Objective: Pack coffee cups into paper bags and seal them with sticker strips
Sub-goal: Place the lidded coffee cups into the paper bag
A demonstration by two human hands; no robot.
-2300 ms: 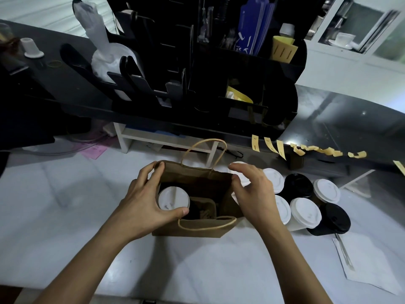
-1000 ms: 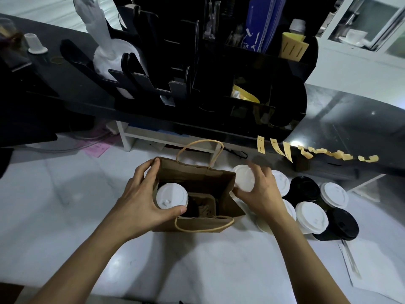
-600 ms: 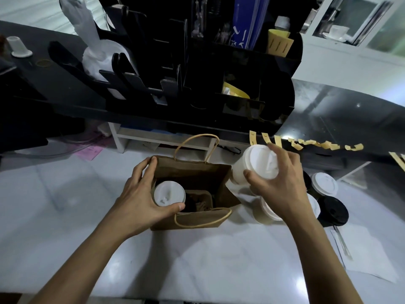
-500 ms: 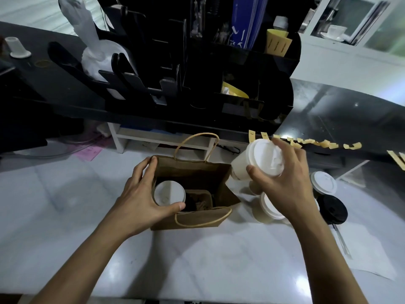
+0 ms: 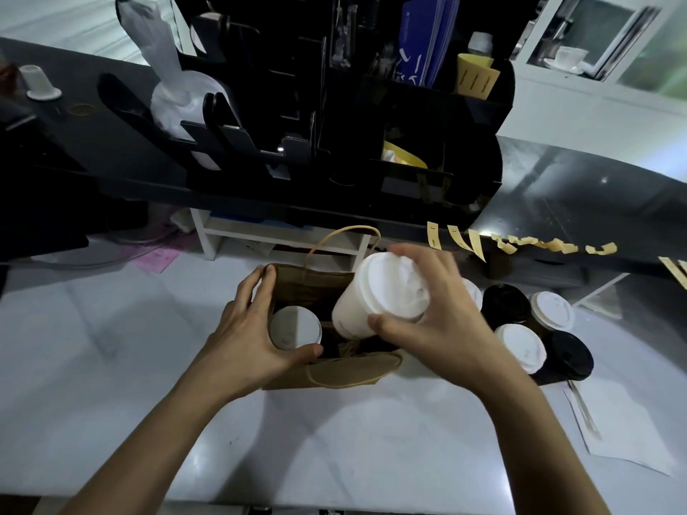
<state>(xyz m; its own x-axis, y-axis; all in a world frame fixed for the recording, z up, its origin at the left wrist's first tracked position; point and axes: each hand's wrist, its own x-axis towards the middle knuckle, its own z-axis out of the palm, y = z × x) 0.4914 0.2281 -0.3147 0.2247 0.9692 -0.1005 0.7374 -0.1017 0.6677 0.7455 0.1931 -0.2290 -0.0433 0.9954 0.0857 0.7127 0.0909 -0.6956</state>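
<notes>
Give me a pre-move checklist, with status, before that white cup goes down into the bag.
1. Right hand grips the white cup by its lid: ok.
2. Left hand holds the paper bag open: ok.
3. Cup already in bag sits left, leaving the right slot: ok.
4. Held cup upright: not ok, tilted.
5. Lid sealed tight: cannot tell.
6. Sticker strips ready on the counter edge: ok.
</notes>
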